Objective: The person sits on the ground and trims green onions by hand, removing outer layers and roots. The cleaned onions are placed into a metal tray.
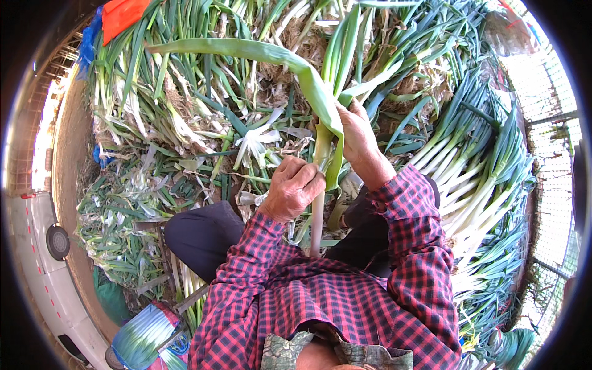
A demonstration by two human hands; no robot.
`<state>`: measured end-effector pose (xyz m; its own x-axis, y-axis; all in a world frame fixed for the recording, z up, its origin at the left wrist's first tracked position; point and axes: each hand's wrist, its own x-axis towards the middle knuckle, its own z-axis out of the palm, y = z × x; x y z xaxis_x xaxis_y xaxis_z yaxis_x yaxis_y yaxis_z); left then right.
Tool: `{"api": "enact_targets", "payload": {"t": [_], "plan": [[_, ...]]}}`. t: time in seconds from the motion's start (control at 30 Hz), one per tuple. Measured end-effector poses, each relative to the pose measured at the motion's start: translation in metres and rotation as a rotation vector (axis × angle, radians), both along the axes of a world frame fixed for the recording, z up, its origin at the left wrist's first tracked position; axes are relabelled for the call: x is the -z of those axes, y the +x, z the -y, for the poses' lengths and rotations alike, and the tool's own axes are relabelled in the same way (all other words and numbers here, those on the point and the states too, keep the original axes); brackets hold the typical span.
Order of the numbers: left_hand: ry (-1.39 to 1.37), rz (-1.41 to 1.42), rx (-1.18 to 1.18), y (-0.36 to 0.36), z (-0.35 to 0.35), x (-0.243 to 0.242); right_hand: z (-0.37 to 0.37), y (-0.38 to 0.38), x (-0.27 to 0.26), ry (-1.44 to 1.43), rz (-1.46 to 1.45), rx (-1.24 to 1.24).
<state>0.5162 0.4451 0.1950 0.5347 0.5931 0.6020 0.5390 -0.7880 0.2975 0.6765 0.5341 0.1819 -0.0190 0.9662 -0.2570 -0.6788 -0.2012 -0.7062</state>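
A large Welsh onion [317,222] stands upright before my chest, its pale shank end down near my lap. My right hand [360,141] grips it higher up, where the green leaves fan out. One broad outer leaf [273,53] bends over to the left, and part of it hangs down along the stalk. My left hand [293,187] is closed at the stalk below, thumb and fingers pinching the outer layer; the exact piece pinched is partly hidden by the fingers. Peeled white sheath scraps [256,143] lie just beyond my left hand.
Unpeeled onions with roots [180,101] are heaped ahead. Cleaned onions with white shanks [471,185] are piled at my right. Leaf waste [120,222] covers the left ground. Wire mesh [555,138] borders the right; a white vehicle [41,249] stands far left.
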Motion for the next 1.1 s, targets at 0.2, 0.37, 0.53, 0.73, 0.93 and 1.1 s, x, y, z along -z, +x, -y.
{"api": "enact_targets", "payload": {"t": [0.2,0.37,0.53,0.73,0.93,1.1], "plan": [[0.117,-0.102,0.168,0.003,0.001,0.001,-0.024,0.038,0.022,0.020,0.085,0.111],[0.116,-0.035,0.251,0.002,0.003,0.001,-0.057,0.087,0.038,-0.091,0.137,0.389],[-0.080,0.230,0.196,-0.025,0.021,0.008,-0.074,0.167,0.030,0.007,-0.146,0.762],[-0.512,1.317,-0.280,-0.129,0.006,0.045,-0.063,0.228,0.021,0.020,-0.491,0.912],[-0.457,1.374,-1.026,-0.254,-0.033,0.078,-0.047,0.225,-0.001,0.280,-0.530,0.721],[-0.634,0.057,-1.004,-0.165,-0.050,0.060,-0.042,0.170,-0.011,0.365,-0.512,0.393]]}}
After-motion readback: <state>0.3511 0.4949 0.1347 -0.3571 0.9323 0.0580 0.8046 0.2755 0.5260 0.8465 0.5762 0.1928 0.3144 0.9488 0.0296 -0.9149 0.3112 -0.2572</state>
